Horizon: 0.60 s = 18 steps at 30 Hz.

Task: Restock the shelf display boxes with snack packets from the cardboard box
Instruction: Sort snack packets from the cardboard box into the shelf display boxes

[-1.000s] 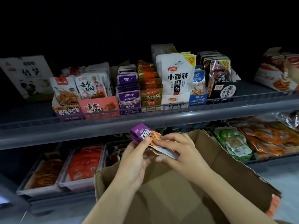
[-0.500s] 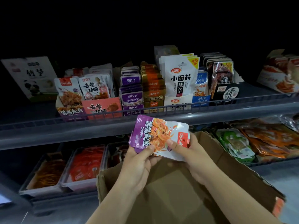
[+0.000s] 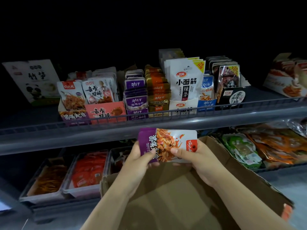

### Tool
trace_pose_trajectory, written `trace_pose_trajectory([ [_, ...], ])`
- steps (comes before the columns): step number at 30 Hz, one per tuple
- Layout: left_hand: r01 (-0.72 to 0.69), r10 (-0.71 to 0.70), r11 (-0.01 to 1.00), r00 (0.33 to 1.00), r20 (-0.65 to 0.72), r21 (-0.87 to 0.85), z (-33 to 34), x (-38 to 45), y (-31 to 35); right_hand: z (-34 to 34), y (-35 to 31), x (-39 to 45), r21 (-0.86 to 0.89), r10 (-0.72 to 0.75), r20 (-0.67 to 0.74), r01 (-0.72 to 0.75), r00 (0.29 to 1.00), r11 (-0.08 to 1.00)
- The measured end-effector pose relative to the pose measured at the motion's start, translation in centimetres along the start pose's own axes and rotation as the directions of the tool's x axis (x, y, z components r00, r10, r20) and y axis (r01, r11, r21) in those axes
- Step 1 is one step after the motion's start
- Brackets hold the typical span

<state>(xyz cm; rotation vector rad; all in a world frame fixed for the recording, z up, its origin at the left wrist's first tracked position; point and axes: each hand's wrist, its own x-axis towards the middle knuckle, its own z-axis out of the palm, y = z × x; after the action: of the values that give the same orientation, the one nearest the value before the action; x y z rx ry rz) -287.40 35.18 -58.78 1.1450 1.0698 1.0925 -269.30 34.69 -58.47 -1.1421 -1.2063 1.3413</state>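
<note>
Both hands hold a small stack of purple-and-white snack packets, face toward me, lying sideways just under the upper shelf rail. My left hand grips the purple end, thumb on the front. My right hand pinches the white end with the red logo. Below them the open cardboard box shows a bare brown floor. On the upper shelf at the left stands the matching purple display box, with one like packet upright in it.
The upper shelf carries a row of display boxes: pink, purple, gold, white, blue and black. A grey wire rail fronts it. Trays of orange and red packets fill the lower shelf.
The packets have been lifted out of the box and turned from edge-on to face me, and both hands have risen toward the shelf rail.
</note>
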Motion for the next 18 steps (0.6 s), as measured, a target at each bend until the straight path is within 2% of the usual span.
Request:
trace_pose_trajectory([
  [5, -0.005, -0.001, 0.994, 0.999, -0.049, -0.105, -0.2, 0.3, 1.1, 0.3, -0.9, 0.1, 0.037, -0.001, 0.004, 0.001, 1.000, 0.999],
  [9, -0.110, 0.117, 0.991, 0.988, -0.100, 0.077, -1.1, 0.5, 1.6, 1.7, -1.5, 0.7, 0.030, 0.018, 0.011, -0.018, 1.000, 0.999],
  [12, -0.123, 0.136, 0.988, 0.978, -0.157, 0.093, -2.0, 0.9, 1.7, 3.2, -2.4, 1.4, -0.036, 0.004, -0.002, -0.004, 1.000, 0.999],
  [18, -0.197, 0.189, 0.980, 0.935, -0.301, 0.006, -5.7, 1.9, 3.7, 7.7, -6.2, 4.0, -0.210, -0.069, 0.005, 0.069, 0.998, 0.975],
])
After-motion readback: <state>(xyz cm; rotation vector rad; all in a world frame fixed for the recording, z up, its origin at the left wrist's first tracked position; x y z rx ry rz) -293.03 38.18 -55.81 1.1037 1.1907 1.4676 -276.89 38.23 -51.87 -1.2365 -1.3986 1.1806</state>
